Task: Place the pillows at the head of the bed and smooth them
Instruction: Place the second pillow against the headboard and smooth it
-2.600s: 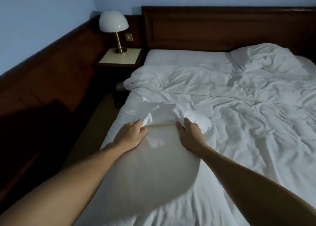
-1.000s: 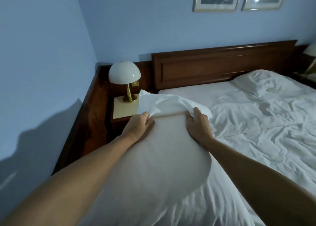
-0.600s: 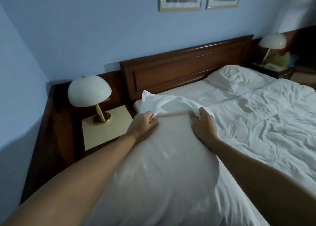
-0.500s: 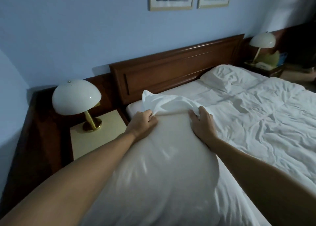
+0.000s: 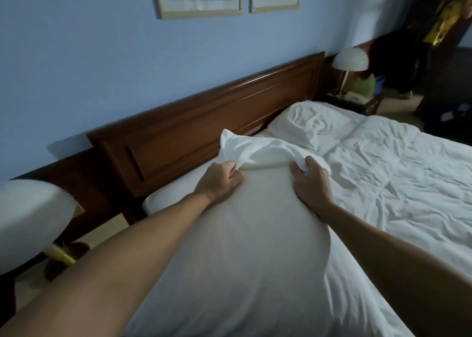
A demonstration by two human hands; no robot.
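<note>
Bed (image 5: 421, 209): rumpled duvet (image 5: 383, 173), far pillow (image 5: 314, 122).

Bare mattress (image 5: 178, 191) lies open before the headboard (image 5: 204, 130); lamp (image 5: 30, 216) crowds left.

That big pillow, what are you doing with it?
A person is making the bed. Both hands grip the white pillow by the bunched cloth at its far end, the left hand and right hand side by side. The pillow points toward the wooden headboard, where bare mattress shows. Another pillow, wrinkled, already lies at the head on the far side. The duvet is rumpled.
</note>
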